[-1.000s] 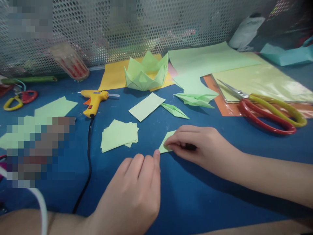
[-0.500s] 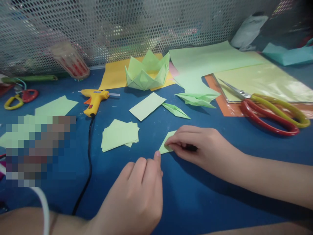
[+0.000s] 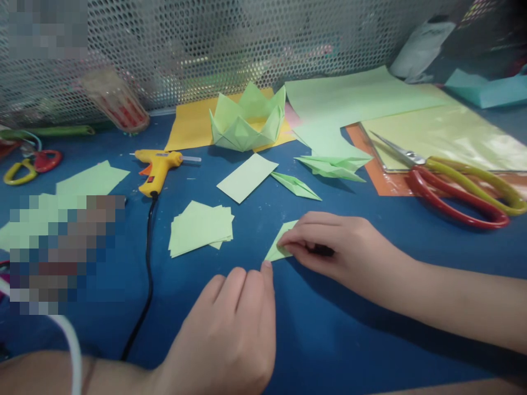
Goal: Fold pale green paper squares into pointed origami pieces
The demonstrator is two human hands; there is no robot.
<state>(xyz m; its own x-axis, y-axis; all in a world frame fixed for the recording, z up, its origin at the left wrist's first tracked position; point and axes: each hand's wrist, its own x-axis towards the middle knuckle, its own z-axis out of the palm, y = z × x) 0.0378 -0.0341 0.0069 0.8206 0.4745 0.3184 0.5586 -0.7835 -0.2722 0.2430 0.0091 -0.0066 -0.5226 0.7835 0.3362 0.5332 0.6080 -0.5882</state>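
A small folded piece of green paper (image 3: 275,249) lies on the blue table. My right hand (image 3: 329,238) pinches it, with fingertips and thumb closed on its right part and covering much of it. From below, my left hand (image 3: 234,326) touches the paper's pointed near corner with one fingertip, its other fingers curled in. To the left is a stack of green paper rectangles (image 3: 201,227). Beyond my hands lie a single pale green rectangle (image 3: 247,178), a slim folded green piece (image 3: 297,185) and a group of folded green pieces (image 3: 333,166).
A yellow glue gun (image 3: 158,164) with a black cord (image 3: 149,263) lies left. Behind stands a pointed green paper bowl (image 3: 247,129) on yellow paper (image 3: 191,126). Red-and-yellow scissors (image 3: 457,189) rest at right, by a pack of light paper (image 3: 448,131). A perforated metal panel (image 3: 185,49) closes the back.
My left fingertip has slid slightly toward me at the paper's corner, showing a little more of its point. My right hand keeps its grip. The camera view has shifted a little.
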